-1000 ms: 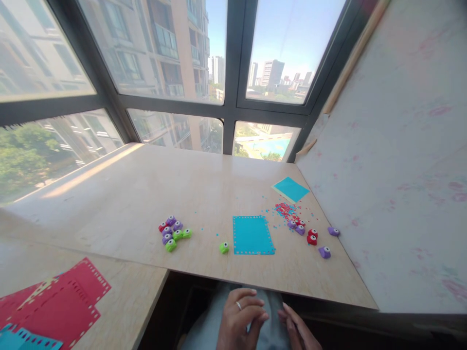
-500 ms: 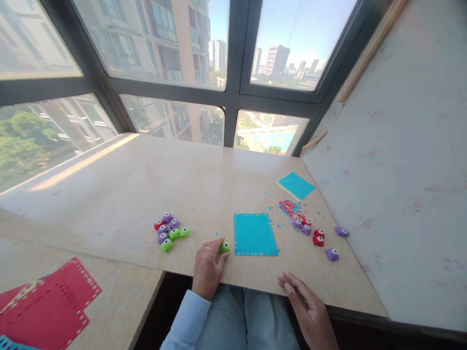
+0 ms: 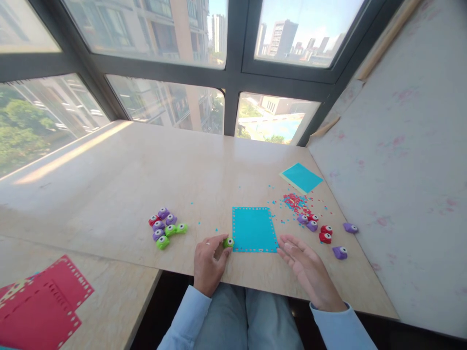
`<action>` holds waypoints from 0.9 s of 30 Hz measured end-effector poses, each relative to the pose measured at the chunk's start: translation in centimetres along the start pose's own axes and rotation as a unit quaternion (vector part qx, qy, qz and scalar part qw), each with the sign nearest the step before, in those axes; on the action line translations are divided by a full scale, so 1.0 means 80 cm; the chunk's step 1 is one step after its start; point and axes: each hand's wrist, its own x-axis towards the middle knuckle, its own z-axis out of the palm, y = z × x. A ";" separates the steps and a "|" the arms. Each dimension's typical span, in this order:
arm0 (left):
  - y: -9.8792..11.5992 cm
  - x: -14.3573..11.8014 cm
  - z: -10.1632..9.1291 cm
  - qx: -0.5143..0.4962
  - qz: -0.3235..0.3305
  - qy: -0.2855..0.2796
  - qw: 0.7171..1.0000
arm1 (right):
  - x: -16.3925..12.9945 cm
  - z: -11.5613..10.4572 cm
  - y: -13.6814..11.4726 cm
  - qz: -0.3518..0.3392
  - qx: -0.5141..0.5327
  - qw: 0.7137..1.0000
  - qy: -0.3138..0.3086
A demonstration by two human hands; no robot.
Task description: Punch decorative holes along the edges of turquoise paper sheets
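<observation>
My left hand [image 3: 207, 260] pinches a small green punch [image 3: 228, 242] with a white eye, right at the lower left corner of a blue card [image 3: 254, 229] whose edges are punched with little holes. The card lies flat on the wooden table [image 3: 204, 170]. Close to the card's lower right corner hovers my right hand [image 3: 305, 265], palm up and fingers spread, holding nothing.
A cluster of purple, green and red punches [image 3: 163, 227] lies left of the card. More red and purple punches [image 3: 324, 234] and red and blue confetti [image 3: 296, 201] lie to the right. A blue paper pad [image 3: 301, 177] sits farther back. Red punched sheets [image 3: 40, 311] rest on the lower left table.
Both hands rose from my lap onto the table. The left hand took hold of the green punch and slid it to the card's corner; the right hand moved up beside the card.
</observation>
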 end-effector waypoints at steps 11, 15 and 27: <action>-0.003 -0.002 0.001 0.005 0.013 -0.002 1.000 | 0.010 0.013 0.000 0.045 0.012 0.998 -0.048; -0.004 -0.004 -0.001 -0.005 0.011 -0.006 1.000 | 0.022 0.018 0.002 0.032 -0.146 0.987 -0.051; -0.006 -0.009 -0.005 -0.039 -0.014 0.013 0.999 | 0.025 -0.005 0.020 -0.052 -0.233 0.971 0.016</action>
